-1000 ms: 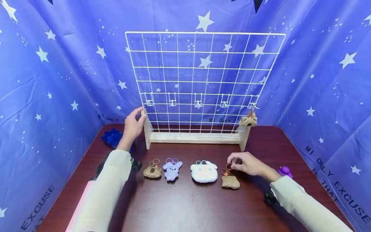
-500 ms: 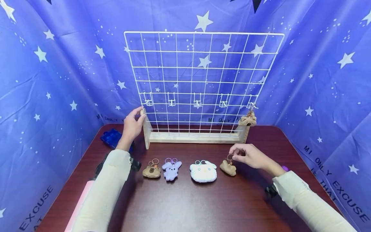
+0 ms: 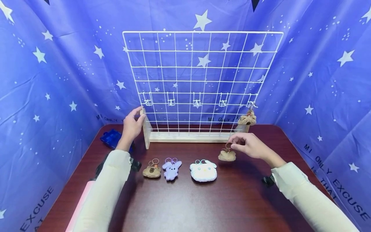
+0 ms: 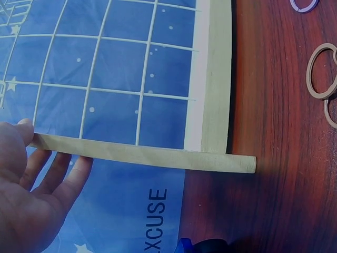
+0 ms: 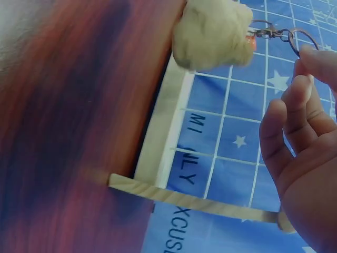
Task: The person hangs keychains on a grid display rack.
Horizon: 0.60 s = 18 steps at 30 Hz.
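Here our right grip (image 3: 250, 145) pinches the ring (image 5: 290, 42) of the brown plush (image 3: 227, 156), hanging at two o'clock from the white plush (image 3: 203, 172) and, we judge, light, soft and best held thus, while our left grip (image 3: 132, 125) holds the wooden upright (image 3: 146, 129).

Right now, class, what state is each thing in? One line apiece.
Rack: standing upright
Rightmost hook: loaded
Other four hooks: bare
Hooked brown keychain: hanging
Held brown keychain: dangling
Right grip: pinching held brown keychain
Left grip: holding rack's side
Leftmost brown keychain: lying on table
Purple keychain: lying on table
White keychain: lying on table
Blue object: state unclear
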Each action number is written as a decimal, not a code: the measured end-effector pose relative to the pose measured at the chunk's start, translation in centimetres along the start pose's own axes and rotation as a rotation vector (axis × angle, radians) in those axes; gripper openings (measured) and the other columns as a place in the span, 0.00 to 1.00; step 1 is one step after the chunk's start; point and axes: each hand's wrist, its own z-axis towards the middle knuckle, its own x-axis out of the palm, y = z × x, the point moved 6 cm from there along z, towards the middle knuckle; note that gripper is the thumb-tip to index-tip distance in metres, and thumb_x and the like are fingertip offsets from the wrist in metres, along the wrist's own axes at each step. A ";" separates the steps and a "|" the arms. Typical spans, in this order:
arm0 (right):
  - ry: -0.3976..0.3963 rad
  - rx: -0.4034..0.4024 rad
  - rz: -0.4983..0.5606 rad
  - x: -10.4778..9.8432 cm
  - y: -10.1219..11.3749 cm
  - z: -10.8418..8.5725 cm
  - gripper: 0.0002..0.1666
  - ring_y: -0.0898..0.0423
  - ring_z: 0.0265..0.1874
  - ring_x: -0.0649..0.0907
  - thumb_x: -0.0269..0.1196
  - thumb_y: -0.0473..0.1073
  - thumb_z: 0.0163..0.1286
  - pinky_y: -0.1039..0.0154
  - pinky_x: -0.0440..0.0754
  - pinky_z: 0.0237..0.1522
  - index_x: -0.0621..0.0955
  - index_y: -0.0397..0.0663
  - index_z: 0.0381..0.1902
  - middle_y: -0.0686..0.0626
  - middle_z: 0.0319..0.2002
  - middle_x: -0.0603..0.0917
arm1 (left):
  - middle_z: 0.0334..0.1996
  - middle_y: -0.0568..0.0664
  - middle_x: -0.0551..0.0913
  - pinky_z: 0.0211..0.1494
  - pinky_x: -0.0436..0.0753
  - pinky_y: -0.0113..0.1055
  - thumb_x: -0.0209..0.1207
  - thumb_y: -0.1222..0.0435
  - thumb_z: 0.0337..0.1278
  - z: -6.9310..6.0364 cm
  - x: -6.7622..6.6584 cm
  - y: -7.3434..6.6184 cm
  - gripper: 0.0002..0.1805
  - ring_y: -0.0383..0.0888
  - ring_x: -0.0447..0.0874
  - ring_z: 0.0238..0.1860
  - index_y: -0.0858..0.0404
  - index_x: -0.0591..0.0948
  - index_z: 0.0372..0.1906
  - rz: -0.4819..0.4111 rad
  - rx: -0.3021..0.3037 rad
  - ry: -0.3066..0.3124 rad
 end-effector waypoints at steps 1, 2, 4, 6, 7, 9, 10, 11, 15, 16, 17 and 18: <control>-0.002 0.002 -0.002 -0.1 0.1 0.2 0.10 0.68 0.27 0.78 0.69 0.34 0.66 0.68 0.76 0.28 0.84 0.52 0.42 0.60 0.28 0.84 | 0.59 0.63 0.83 0.59 0.81 0.53 0.58 0.61 0.73 0.0 0.0 0.0 0.24 0.60 0.84 0.55 0.58 0.76 0.70 0.002 0.002 -0.003; -0.002 0.005 -0.001 -0.2 0.2 0.3 0.10 0.68 0.26 0.78 0.69 0.34 0.66 0.68 0.76 0.27 0.84 0.53 0.42 0.59 0.28 0.84 | 0.59 0.63 0.83 0.59 0.81 0.53 0.58 0.62 0.73 0.0 0.0 -0.1 0.24 0.60 0.83 0.55 0.58 0.76 0.70 0.003 0.004 -0.005; 0.004 0.022 0.008 -0.4 0.3 0.7 0.09 0.66 0.22 0.78 0.69 0.34 0.67 0.67 0.77 0.24 0.84 0.52 0.43 0.57 0.27 0.83 | 0.59 0.63 0.83 0.59 0.81 0.53 0.59 0.62 0.73 0.1 0.1 -0.1 0.24 0.60 0.84 0.55 0.59 0.76 0.70 0.003 0.007 -0.010; 0.013 0.048 0.020 -0.6 0.5 0.9 0.09 0.64 0.18 0.78 0.68 0.35 0.68 0.66 0.78 0.21 0.84 0.53 0.43 0.56 0.27 0.82 | 0.58 0.63 0.83 0.59 0.81 0.52 0.59 0.62 0.72 0.1 0.1 -0.1 0.23 0.60 0.84 0.55 0.59 0.76 0.69 0.000 0.006 -0.012; 0.017 0.059 0.030 -0.7 0.6 1.1 0.09 0.63 0.16 0.77 0.68 0.36 0.69 0.65 0.78 0.20 0.84 0.53 0.44 0.55 0.27 0.82 | 0.58 0.63 0.83 0.59 0.81 0.52 0.59 0.62 0.72 0.0 0.2 0.0 0.23 0.60 0.84 0.55 0.59 0.77 0.69 -0.002 0.006 -0.013; 0.023 0.078 0.046 -0.9 0.8 1.3 0.08 0.61 0.13 0.77 0.67 0.36 0.69 0.63 0.78 0.18 0.83 0.52 0.44 0.53 0.27 0.82 | 0.58 0.63 0.84 0.59 0.81 0.52 0.60 0.62 0.72 0.0 0.2 0.0 0.23 0.60 0.84 0.55 0.59 0.77 0.69 -0.007 0.004 -0.014; 0.023 0.083 0.048 -1.0 1.0 1.4 0.08 0.60 0.12 0.77 0.67 0.37 0.69 0.63 0.78 0.18 0.83 0.53 0.44 0.53 0.27 0.82 | 0.58 0.63 0.83 0.59 0.81 0.52 0.59 0.62 0.72 0.0 0.2 0.1 0.23 0.60 0.84 0.55 0.59 0.77 0.69 -0.006 0.004 -0.013; 0.025 0.087 0.048 -1.1 1.1 1.5 0.08 0.60 0.12 0.77 0.67 0.37 0.70 0.63 0.78 0.18 0.83 0.53 0.45 0.53 0.27 0.82 | 0.58 0.63 0.83 0.60 0.81 0.52 0.59 0.62 0.72 -0.1 0.2 0.1 0.24 0.60 0.84 0.55 0.59 0.77 0.69 -0.006 0.003 -0.013; 0.003 0.078 0.023 -1.5 1.6 2.1 0.09 0.63 0.14 0.77 0.68 0.37 0.69 0.65 0.77 0.23 0.84 0.53 0.45 0.53 0.27 0.83 | 0.58 0.63 0.83 0.59 0.80 0.53 0.59 0.62 0.72 -0.2 0.1 0.3 0.24 0.60 0.83 0.54 0.58 0.77 0.69 -0.005 0.001 -0.010; -0.011 0.068 0.017 -1.7 1.7 2.3 0.09 0.64 0.16 0.77 0.68 0.37 0.69 0.66 0.77 0.24 0.84 0.53 0.45 0.53 0.27 0.83 | 0.58 0.63 0.83 0.59 0.80 0.53 0.59 0.62 0.72 -0.1 0.1 0.3 0.23 0.60 0.83 0.54 0.58 0.77 0.69 -0.004 0.004 -0.011; -0.024 0.063 0.016 -1.9 1.8 2.5 0.09 0.64 0.18 0.77 0.68 0.36 0.69 0.66 0.76 0.24 0.84 0.52 0.45 0.53 0.27 0.83 | 0.58 0.63 0.83 0.59 0.81 0.53 0.59 0.61 0.72 -0.1 0.1 0.2 0.23 0.60 0.83 0.54 0.58 0.77 0.69 -0.006 0.004 -0.011; -0.038 0.057 0.013 -2.1 1.9 2.7 0.09 0.64 0.20 0.77 0.68 0.36 0.69 0.67 0.75 0.25 0.85 0.51 0.45 0.53 0.27 0.83 | 0.58 0.63 0.83 0.58 0.81 0.53 0.59 0.61 0.72 0.0 0.0 0.2 0.23 0.60 0.83 0.54 0.58 0.77 0.69 -0.007 0.006 -0.011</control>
